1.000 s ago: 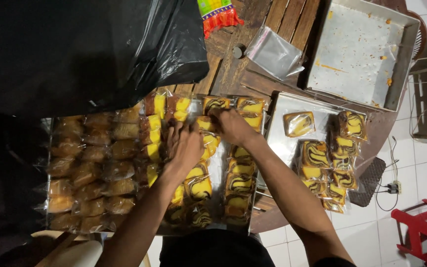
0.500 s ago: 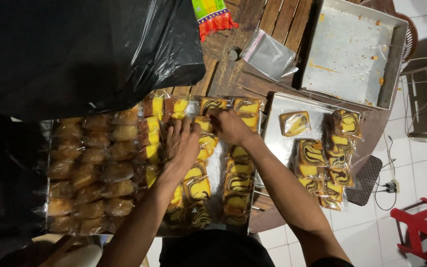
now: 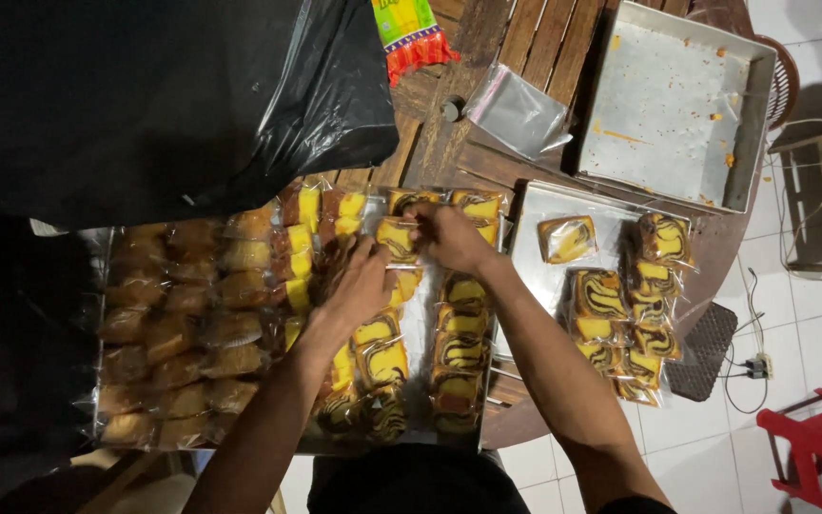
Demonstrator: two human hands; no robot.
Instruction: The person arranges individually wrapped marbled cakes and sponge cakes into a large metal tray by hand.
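Right hand (image 3: 449,236) grip: fingers pinching wrapped cake slice (image 3: 397,234) at top of tray (image 3: 420,314). Left hand (image 3: 359,286) grip: fingers curled onto neighbouring packs just left-below, closure unclear. Step: arranging wrapped slices in rows. Next calls for seating slice flush in row. Slice long axis roughly across tray, marbled face up. Second tray (image 3: 535,257) right of grip.

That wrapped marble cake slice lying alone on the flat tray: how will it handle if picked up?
The wrapped slice probably feels light and soft, so squeezing may crush it. Its glossy clear wrap looks slippery. Lying flat, it should not roll.
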